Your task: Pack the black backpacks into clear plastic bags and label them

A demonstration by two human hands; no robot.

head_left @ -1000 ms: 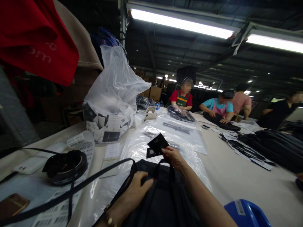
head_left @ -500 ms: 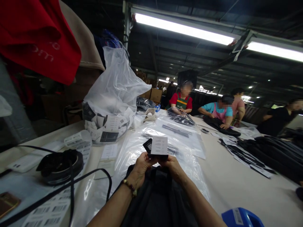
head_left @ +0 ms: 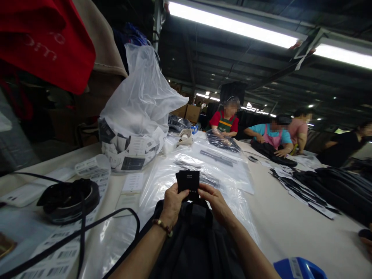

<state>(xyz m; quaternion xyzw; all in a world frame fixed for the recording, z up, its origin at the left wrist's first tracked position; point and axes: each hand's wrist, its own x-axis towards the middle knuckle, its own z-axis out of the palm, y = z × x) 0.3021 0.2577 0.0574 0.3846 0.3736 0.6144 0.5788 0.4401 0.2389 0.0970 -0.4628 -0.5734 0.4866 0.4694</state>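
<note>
Two overlapping black hang tags (head_left: 188,179) with small pale print stand upright between my hands. My left hand (head_left: 172,203) is closed, its thumb over the tags' lower left. On the other side, the fingers of my right hand (head_left: 214,201) pinch the tags' right edge. Below the tags lies a black fabric bag (head_left: 194,240) with straps and a top loop, between my forearms. Clear plastic bags (head_left: 162,178) are spread flat under and beyond it.
A clear sack of printed tags (head_left: 132,149) stands at left, near a roll of black strap (head_left: 69,201) and barcode label strips (head_left: 62,252). A blue plastic object (head_left: 299,268) sits at lower right. Black bags (head_left: 334,186) lie at right; several co-workers stand across the table.
The white printed tag face that stood up between my hands is out of sight; the tags now show black faces. My right hand's fingers have risen along their right edge.
</note>
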